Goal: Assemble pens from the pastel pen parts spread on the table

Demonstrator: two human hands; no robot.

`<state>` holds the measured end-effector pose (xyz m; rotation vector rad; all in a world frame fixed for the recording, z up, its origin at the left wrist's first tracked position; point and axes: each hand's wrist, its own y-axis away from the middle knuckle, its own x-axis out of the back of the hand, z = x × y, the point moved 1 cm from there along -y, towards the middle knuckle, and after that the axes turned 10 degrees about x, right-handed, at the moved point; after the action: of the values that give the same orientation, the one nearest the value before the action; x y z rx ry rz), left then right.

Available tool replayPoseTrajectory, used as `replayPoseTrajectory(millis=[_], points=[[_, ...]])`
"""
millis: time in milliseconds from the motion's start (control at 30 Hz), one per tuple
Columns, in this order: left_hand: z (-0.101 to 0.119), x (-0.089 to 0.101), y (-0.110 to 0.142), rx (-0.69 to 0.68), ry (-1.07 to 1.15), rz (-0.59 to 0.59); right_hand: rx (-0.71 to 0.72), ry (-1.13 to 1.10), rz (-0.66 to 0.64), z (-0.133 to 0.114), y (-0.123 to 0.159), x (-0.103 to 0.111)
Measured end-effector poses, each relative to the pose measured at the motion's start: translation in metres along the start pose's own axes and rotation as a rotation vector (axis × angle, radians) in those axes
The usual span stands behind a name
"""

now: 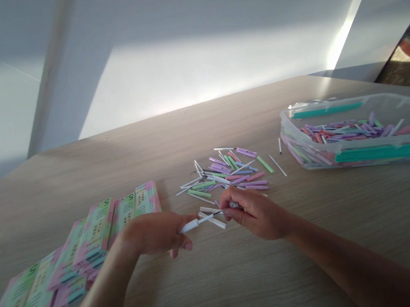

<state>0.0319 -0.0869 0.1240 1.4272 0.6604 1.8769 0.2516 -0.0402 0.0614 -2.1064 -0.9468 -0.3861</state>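
My left hand (158,234) holds a slim white pen-like stick (190,226), which narrows to a thin shaft with a dark tip pointing right. The fingers of my right hand (260,214) are pinched together at that dark tip. A small whitish piece (233,205) shows between these fingers; its kind is unclear. Just beyond both hands lies a loose pile of short purple, green, pink and white tubes (226,173), mixed with thin white dark-tipped sticks. Some white tubes (214,220) lie right under the held stick.
Stacked pastel boxes (94,233) marked "5" cover the table's left side. On the right stands a clear plastic bin (388,139) with teal strips, holding many coloured tubes. Two thin sticks (277,165) lie between pile and bin. A white wall (194,69) rises behind the wooden table (214,283).
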Motion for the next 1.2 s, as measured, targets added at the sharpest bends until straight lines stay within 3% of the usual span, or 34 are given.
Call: replayPoseTrajectory(millis=[533, 1200], points=[[0.005, -0.001, 0.002, 0.032, 0.000, -0.001, -0.127, -0.491, 0.073, 0.002, 0.002, -0.020], [0.004, -0.001, 0.007, 0.026, -0.022, 0.034, -0.189, -0.574, 0.080, 0.004, 0.003, -0.026]])
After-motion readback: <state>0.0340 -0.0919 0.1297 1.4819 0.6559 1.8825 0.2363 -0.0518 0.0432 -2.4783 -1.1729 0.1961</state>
